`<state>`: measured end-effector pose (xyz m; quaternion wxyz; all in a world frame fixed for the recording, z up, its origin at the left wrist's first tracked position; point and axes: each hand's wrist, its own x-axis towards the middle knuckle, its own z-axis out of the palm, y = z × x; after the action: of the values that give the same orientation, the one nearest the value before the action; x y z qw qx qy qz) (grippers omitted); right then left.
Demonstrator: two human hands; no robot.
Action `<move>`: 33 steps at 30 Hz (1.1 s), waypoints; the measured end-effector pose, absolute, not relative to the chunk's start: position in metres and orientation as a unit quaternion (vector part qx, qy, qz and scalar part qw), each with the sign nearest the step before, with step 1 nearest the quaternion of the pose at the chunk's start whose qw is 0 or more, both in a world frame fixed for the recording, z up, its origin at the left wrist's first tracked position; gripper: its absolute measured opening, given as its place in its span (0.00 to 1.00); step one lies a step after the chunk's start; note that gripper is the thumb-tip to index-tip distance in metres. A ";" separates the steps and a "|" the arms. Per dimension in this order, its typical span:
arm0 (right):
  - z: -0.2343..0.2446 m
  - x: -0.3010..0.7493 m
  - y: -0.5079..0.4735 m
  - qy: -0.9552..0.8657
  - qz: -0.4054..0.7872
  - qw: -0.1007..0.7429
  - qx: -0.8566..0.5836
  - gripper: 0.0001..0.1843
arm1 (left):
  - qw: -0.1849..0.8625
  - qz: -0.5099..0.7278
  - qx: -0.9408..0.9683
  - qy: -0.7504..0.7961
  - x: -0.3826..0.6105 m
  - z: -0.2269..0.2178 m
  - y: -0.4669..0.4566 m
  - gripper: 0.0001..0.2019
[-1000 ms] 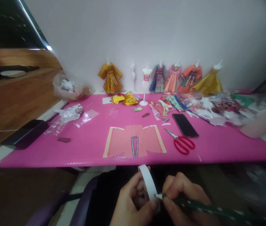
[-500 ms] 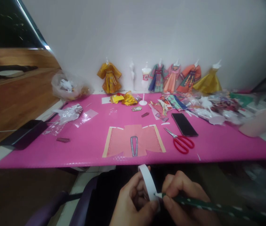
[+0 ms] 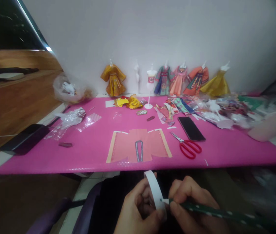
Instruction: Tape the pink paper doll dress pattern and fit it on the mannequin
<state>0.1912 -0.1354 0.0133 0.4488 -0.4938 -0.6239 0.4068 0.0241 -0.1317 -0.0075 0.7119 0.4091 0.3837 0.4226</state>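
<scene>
Below the table's front edge, over my lap, my left hand (image 3: 138,211) is closed round a white roll of tape (image 3: 154,188), thumb pressed on its rim. My right hand (image 3: 191,208) grips a dark green dotted pencil-like tool (image 3: 216,215) whose tip touches the tape's edge. On the pink table (image 3: 91,152) just beyond lies a flat salmon paper garment (image 3: 139,149) with a beaded strip at its middle.
Red-handled scissors (image 3: 189,148) and a black phone (image 3: 191,128) lie right of the garment. Small dressed mannequins (image 3: 164,79) line the wall. Plastic bags (image 3: 71,118), paper scraps and a dark case (image 3: 24,141) sit left; another person's arm (image 3: 269,125) rests at right.
Almost nothing has moved; my hands have shifted only slightly while holding the tape and the tool.
</scene>
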 end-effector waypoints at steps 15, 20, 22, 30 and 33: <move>0.016 0.188 -0.134 -0.610 0.431 0.450 -0.490 0.12 | 0.709 0.424 0.393 0.403 0.027 -0.001 -0.126 0.19; 0.016 0.190 -0.134 -0.616 0.431 0.448 -0.483 0.12 | 0.716 0.422 0.397 0.390 0.026 -0.004 -0.130 0.27; 0.015 0.191 -0.134 -0.622 0.435 0.445 -0.476 0.12 | 0.720 0.422 0.398 0.381 0.025 -0.005 -0.131 0.26; 0.013 0.192 -0.136 -0.615 0.426 0.442 -0.495 0.12 | 0.716 0.416 0.399 0.393 0.024 -0.006 -0.130 0.25; 0.014 0.191 -0.136 -0.615 0.420 0.446 -0.496 0.11 | 0.716 0.414 0.401 0.394 0.025 -0.005 -0.129 0.26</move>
<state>0.1909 -0.1359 0.0137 0.4463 -0.4965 -0.6145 0.4203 0.0250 -0.1294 -0.0049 0.7162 0.4009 0.3939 0.4137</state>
